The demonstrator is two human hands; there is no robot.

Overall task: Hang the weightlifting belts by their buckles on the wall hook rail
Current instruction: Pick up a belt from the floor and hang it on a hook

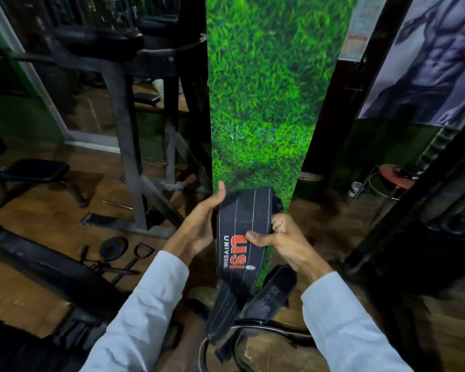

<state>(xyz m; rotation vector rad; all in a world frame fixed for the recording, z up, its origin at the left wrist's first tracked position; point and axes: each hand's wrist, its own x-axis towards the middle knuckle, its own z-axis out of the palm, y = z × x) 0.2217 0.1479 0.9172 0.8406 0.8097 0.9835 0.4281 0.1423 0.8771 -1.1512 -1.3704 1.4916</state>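
Note:
I hold a black weightlifting belt point(239, 226) with white stitching and a red logo in front of a grass-patterned pillar. My right hand point(277, 240) pinches its right edge, thumb on the face near the logo. My left hand point(199, 224) lies against its left edge with the thumb up and the fingers fairly straight. The belt's tail hangs down toward the floor. Its buckle is hidden. A second dark belt point(271, 294) lies below on the floor, with another strap point(253, 331) curled under it. No hook rail shows.
The grass-patterned pillar point(263, 103) stands straight ahead. A black machine frame point(129, 146) and a bench point(35, 171) are at the left. A weight plate point(113, 247) and cable handles point(142, 251) lie on the wooden floor. A red stool point(395, 179) stands at the right.

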